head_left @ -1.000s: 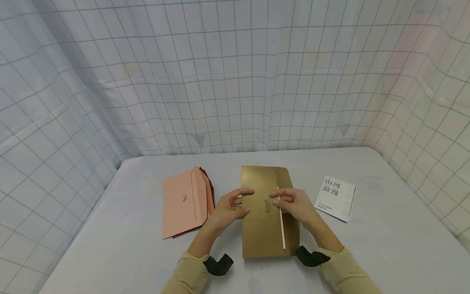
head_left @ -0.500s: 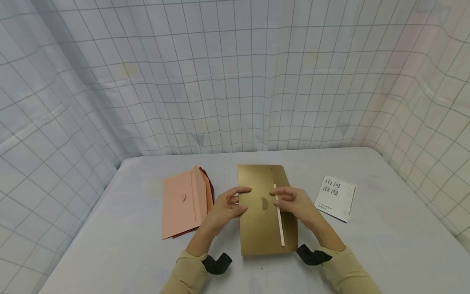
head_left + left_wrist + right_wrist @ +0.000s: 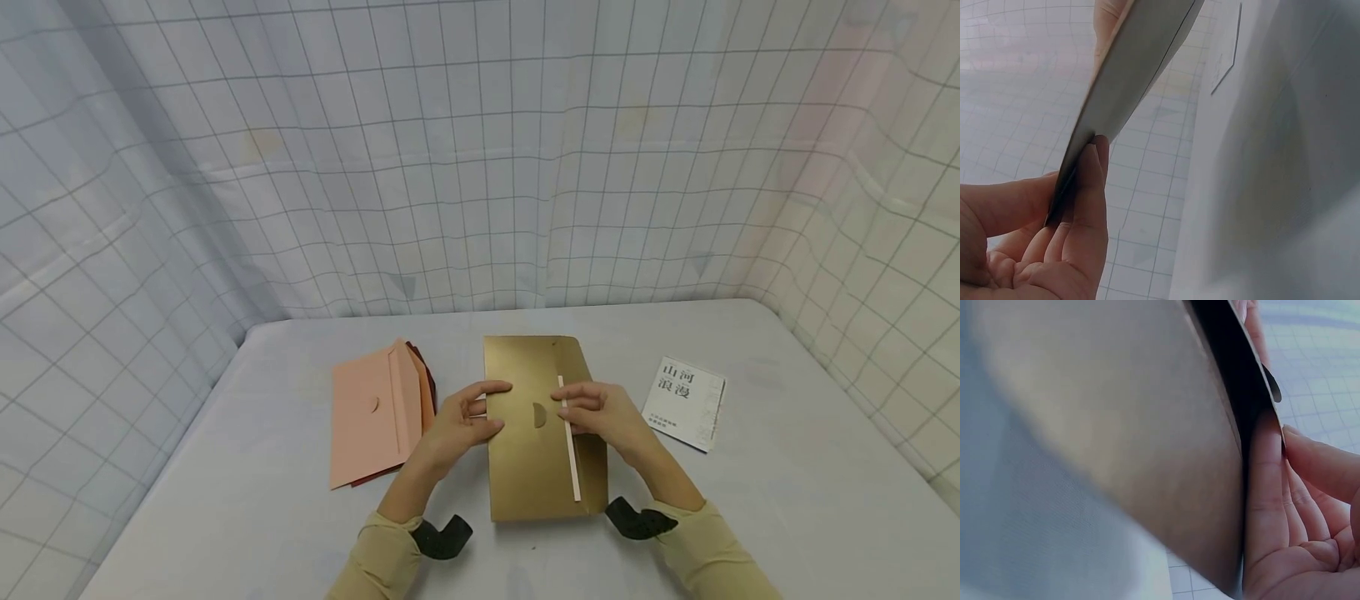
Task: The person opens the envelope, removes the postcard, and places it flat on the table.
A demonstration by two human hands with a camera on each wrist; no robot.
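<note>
A gold envelope (image 3: pixel 525 475) is held up in front of me, its notched front facing the head camera and its flap (image 3: pixel 596 467) on the right. A thin whitish strip (image 3: pixel 574 479) runs along the mouth edge. My left hand (image 3: pixel 459 423) pinches the left edge, with the thumb on one face and fingers on the other, as the left wrist view shows. With my right hand (image 3: pixel 606 410) I pinch the mouth edge. In the right wrist view an index finger (image 3: pixel 1267 487) reaches into the dark gap of the mouth while the thumb (image 3: pixel 1322 459) presses outside.
To the left on the white table (image 3: pixel 225 533) lies a fanned stack of pink and dark red envelopes (image 3: pixel 366 425). A small stack of white printed cards (image 3: pixel 684 407) lies to the right. Grid-patterned curtains (image 3: pixel 480 167) hang behind the table and at both sides.
The gold envelope has shifted slightly left and away from me, with both hands keeping their pinch. Over the last half second it has barely moved.
</note>
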